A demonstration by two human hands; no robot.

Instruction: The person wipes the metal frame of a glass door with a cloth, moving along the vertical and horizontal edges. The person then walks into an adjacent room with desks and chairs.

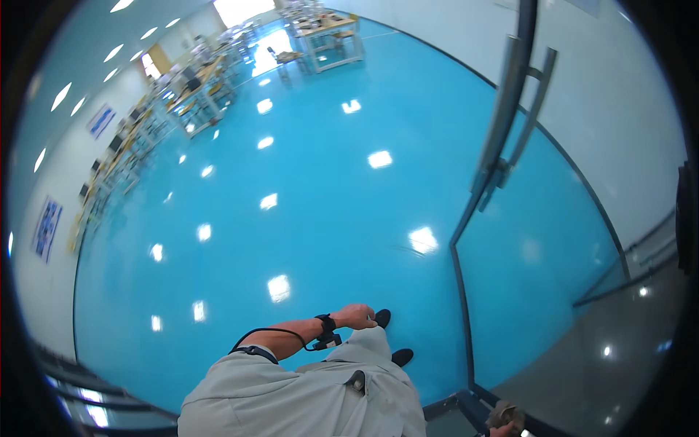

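My left hand [356, 316] hangs in front of my body, its fingers curled closed. Whether anything is inside them I cannot make out. A black wristband [327, 325] with a small device and a cable circles that wrist. At the lower right edge, only part of my right hand [502, 430] shows, closed on a crumpled grey-brown cloth [505, 415]. This hand is beside the dark lower frame of a glass door [467, 320]. The door stands swung inward, with long metal pull handles [530, 109] on its upper part.
Glossy blue floor [306, 218] stretches ahead. Dark grey floor [582, 357] lies beyond the door at the right. A workbench [331, 36] stands far off, and rows of desks with monitors [191, 86] line the left. A chair [284, 58] is near the far bench.
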